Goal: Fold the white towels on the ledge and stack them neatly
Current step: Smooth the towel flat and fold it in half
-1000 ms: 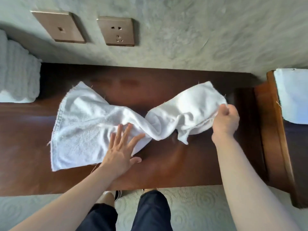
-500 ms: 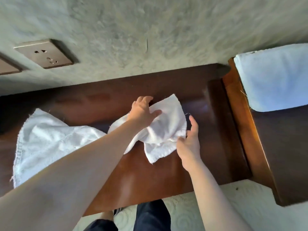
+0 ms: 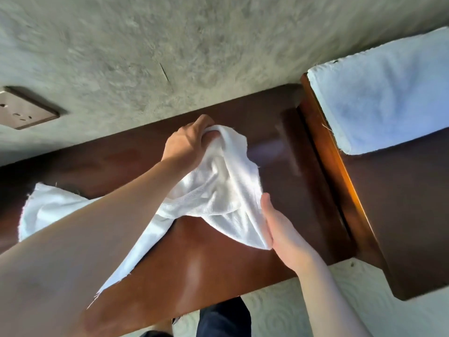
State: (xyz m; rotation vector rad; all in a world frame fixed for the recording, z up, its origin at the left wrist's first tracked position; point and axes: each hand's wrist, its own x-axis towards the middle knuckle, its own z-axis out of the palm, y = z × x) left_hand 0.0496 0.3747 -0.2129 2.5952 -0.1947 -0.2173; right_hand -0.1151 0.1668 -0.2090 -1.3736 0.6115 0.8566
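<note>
Head view: nearest the camera are dark trouser legs [image 3: 223,317] over a pale patterned carpet [image 3: 279,312]. Above them runs the glossy brown wooden ledge [image 3: 194,263], and on it lies the crumpled white towel [image 3: 213,190], its left end spread flat on the wood and partly hidden behind the left forearm. The right hand [image 3: 279,229] holds the towel's near right edge, thumb up along the cloth and fingers tucked behind it. Farther back, the left hand [image 3: 189,142] grips the towel's far corner in curled fingers, lifting the cloth so it drapes down between the two hands. To the right, on a separate wooden top, rests a second white towel [image 3: 384,98] laid flat. Behind everything stands a grey textured wall [image 3: 170,45] with a bronze wall socket [image 3: 21,110] at the left.
</note>
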